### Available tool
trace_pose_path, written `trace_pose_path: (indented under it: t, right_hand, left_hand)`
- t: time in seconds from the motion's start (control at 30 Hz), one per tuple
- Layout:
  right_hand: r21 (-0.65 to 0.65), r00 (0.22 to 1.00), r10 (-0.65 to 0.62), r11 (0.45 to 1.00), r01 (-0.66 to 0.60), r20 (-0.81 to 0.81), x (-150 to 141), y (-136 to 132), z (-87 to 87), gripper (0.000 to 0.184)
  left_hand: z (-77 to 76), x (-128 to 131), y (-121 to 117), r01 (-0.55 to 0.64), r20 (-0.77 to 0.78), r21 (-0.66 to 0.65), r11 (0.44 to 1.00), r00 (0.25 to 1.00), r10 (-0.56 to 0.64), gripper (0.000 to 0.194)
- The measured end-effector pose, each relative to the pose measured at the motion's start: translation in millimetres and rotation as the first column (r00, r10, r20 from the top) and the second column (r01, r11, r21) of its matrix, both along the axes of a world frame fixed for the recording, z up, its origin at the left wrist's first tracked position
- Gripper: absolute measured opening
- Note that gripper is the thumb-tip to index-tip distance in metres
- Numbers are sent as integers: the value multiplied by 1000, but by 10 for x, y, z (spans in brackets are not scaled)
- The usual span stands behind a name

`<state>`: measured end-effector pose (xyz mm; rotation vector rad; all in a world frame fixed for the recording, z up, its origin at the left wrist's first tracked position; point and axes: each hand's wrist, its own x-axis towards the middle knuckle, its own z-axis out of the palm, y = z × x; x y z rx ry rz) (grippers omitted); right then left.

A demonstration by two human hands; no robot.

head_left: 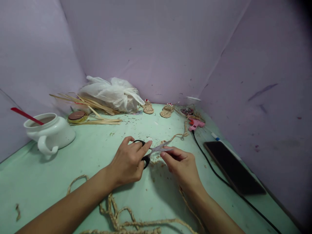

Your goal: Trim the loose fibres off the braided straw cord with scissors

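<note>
My left hand (129, 161) is closed around the black handles of a pair of scissors (156, 150), whose blades point right. My right hand (180, 162) pinches something thin, probably the end of a braided jute rope (181, 135), right at the blades. More of that braid loops on the green table (73, 182) under my forearms, near the front edge.
A white ceramic pot (52, 133) with a red stick stands at the left. Behind lie straw strips (97, 112), a white plastic bag (112, 92), two small woven sandals (167, 111), a pink glue gun (196, 123) with a black cord, and a dark phone (234, 169). Purple walls enclose the table.
</note>
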<state>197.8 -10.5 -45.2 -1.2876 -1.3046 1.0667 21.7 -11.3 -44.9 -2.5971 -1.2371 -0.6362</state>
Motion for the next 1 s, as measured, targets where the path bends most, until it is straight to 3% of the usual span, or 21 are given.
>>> trace_pose_path:
  t: [0.17, 0.37, 0.47, 0.57, 0.77, 0.9, 1.0]
  right_hand:
    - [38, 1000, 15, 999, -16, 16, -16, -22, 20, 17]
    - [-39, 998, 32, 999, -35, -61, -21, -30, 24, 13]
    - [-76, 989, 49, 995, -59, -138, -13, -25, 35, 12]
    - [-117, 973, 21, 992, -49, -230, -17, -19, 38, 13]
    - [-217, 917, -10, 973, -83, -399, -52, -12, 31, 11]
    - [-232, 903, -18, 968, -92, -430, -59, -8, 45, 21]
    - [-222, 930, -10, 972, -77, -368, -48, -11, 53, 20]
  left_hand:
    - [11, -4, 7, -16, -103, -51, 999, 995, 11, 55]
    - [-35, -10, 12, -11, -117, -99, 995, 993, -1, 58]
    - [-50, -12, 12, 13, -70, -111, 994, 997, -21, 56]
    - [-37, -3, 24, 15, 77, -184, 983, 997, -1, 52]
    - [-18, 17, 67, -132, 350, -387, 913, 895, 278, 21]
    - [13, 19, 60, -127, 317, -416, 900, 908, 275, 26]
    - [45, 28, 28, -103, 228, -381, 919, 953, 201, 24]
